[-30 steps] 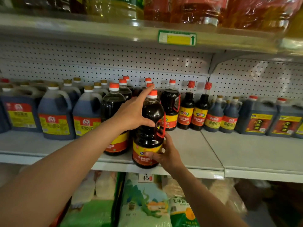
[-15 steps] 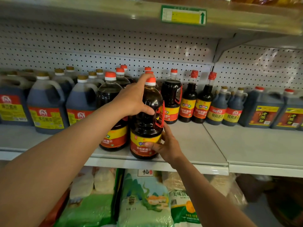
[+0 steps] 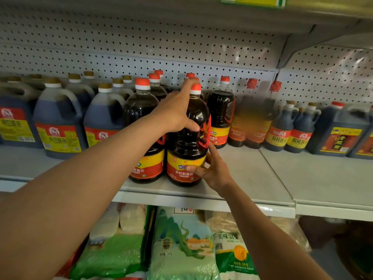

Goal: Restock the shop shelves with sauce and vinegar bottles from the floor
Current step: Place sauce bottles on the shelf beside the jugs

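Observation:
A large dark soy sauce bottle (image 3: 186, 142) with a red cap and a red and yellow label stands upright near the front of the grey shelf (image 3: 252, 178). My left hand (image 3: 174, 113) grips its shoulder from the left, with the index finger up along the neck. My right hand (image 3: 210, 168) holds its lower right side, thumb across the label. A matching bottle (image 3: 141, 110) stands right beside it on the left, partly hidden by my left forearm.
Blue-grey jugs (image 3: 60, 122) with yellow labels fill the shelf's left part. Slimmer sauce bottles (image 3: 250, 120) and more jugs (image 3: 339, 130) line the back right. Bare shelf lies in front of them. Rice bags (image 3: 181, 245) fill the shelf below. Another shelf hangs overhead.
The bottle has gone from the shelf's front edge further in, beside its twin. Both hands stayed on it. The view has tilted down slightly.

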A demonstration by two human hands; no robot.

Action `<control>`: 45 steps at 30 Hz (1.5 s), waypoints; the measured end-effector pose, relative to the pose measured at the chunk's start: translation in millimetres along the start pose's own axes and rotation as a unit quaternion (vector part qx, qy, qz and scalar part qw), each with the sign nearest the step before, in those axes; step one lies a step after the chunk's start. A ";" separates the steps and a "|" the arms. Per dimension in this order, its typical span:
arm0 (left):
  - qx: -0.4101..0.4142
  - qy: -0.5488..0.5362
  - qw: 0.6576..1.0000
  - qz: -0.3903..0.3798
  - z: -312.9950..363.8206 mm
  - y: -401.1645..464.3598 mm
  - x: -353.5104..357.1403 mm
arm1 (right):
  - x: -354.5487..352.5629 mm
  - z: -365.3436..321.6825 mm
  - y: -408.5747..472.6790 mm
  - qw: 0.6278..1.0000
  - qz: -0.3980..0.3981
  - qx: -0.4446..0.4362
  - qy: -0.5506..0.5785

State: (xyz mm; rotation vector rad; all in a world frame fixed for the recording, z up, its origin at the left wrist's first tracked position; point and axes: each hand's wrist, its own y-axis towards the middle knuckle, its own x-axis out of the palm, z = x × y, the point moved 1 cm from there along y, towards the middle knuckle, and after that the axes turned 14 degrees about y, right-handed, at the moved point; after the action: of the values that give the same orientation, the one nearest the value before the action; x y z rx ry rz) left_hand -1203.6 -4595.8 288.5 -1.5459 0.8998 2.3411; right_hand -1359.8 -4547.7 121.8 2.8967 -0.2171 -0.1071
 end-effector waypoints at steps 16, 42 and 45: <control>-0.072 0.007 0.993 0.095 27.8 -79.5 14.5 | -31.2 -52.4 -82.9 0.963 0.064 0.082 -0.248; 0.099 -0.032 0.931 -0.350 85.3 -325.3 264.2 | -70.4 60.6 -424.9 0.822 0.198 0.321 -0.427; 0.116 -0.046 0.907 -0.403 74.2 -361.3 299.6 | -50.3 99.2 -474.5 0.814 0.235 0.363 -0.387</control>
State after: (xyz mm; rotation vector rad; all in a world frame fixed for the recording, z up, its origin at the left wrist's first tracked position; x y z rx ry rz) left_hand -1220.6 -4313.8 -93.5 -1.3367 0.3716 1.6244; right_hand -1352.7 -4106.1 -84.3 3.1674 -1.3653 -1.3893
